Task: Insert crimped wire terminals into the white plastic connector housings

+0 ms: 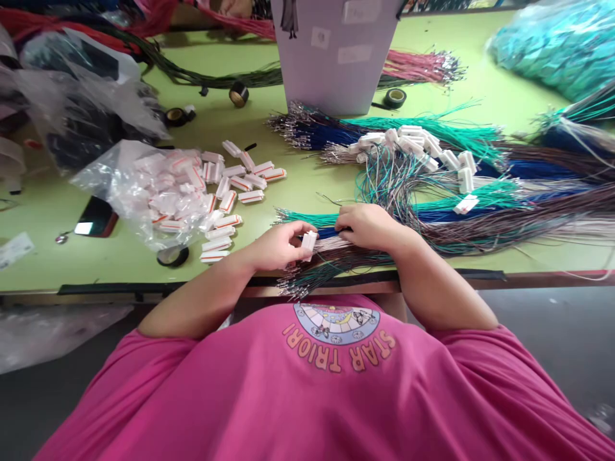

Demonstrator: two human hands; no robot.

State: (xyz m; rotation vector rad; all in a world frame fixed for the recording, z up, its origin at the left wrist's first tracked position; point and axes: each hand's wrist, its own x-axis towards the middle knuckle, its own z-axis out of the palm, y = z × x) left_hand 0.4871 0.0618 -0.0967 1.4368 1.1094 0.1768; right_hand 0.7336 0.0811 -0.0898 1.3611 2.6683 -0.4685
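My left hand (278, 246) pinches a white plastic connector housing (309, 242) between thumb and fingers, at the near edge of the table. Just right of it, my right hand (369, 225) rests over bundles of wires, its fingers curled down among the blue wires (329, 232). What those fingertips grip is hidden. Green wires (307, 218) lie beyond the blue ones, and brown wires (355, 257) run along the near side. Loose white housings with orange strips (227, 221) are scattered left of my hands, spilling from a clear plastic bag (129, 186).
Wired white housings (418, 144) are heaped beyond my right hand. A tall grey-lilac bin (331, 70) stands at the back. Tape rolls (239, 94), a dark phone-like object (96, 216) and a bag of turquoise pieces (562, 48) lie around the green table (259, 266).
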